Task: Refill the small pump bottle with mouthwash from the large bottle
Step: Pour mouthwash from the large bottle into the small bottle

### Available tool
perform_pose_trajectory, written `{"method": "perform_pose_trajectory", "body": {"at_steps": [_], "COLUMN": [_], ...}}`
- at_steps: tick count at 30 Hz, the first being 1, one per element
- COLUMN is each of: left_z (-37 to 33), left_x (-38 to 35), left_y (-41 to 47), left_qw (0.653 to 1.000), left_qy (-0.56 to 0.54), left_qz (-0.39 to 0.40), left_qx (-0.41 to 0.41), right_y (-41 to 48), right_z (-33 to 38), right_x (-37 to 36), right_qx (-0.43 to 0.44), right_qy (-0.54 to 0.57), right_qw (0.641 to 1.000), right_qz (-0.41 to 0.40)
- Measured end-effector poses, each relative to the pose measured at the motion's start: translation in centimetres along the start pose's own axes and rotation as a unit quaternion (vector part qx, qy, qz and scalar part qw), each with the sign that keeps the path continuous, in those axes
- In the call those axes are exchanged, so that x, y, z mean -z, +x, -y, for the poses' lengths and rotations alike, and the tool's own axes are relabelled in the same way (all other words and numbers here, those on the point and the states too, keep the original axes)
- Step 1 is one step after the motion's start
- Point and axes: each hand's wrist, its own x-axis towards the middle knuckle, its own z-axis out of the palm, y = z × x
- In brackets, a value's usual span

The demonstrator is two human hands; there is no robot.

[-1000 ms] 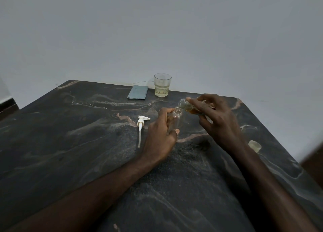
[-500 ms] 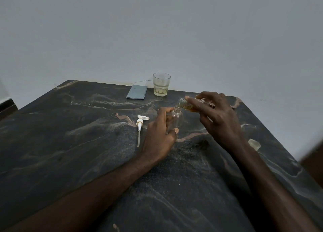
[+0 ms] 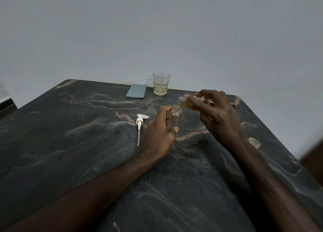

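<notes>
A small clear pump bottle [image 3: 176,117] stands upright on the dark marble table [image 3: 70,144], its neck uncovered. My left hand [image 3: 159,132] grips its body from the left. My right hand [image 3: 215,116] holds the large bottle [image 3: 185,103] tipped almost flat, mouth pointing left and just above the small bottle's neck. Amber mouthwash fills the lower side of the tipped bottle. My fingers hide most of that bottle. The white pump head [image 3: 140,125] with its long tube lies on the table left of my left hand.
A glass [image 3: 161,83] with a little pale liquid stands at the table's far edge, and a grey-blue flat case [image 3: 136,91] lies left of it. A small pale cap [image 3: 254,142] rests near the right edge. A grey wall rises behind the table.
My right hand has tipped the large bottle further and brought its mouth down closer over the small bottle's neck. My left hand has stayed on the small bottle.
</notes>
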Motion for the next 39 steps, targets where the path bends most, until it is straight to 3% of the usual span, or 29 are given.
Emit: {"method": "perform_pose_trajectory", "body": {"at_steps": [39], "left_z": [-0.10], "left_x": [0.02], "left_y": [-0.04], "left_qw": [1.000], "left_qy": [0.014], "left_qz": [-0.007], "left_qx": [0.000], "right_y": [0.05], "right_z": [-0.04], "right_x": [-0.08], "right_qx": [0.001], "right_qy": [-0.005], "right_qw": [1.000], "right_qz": [0.005]}}
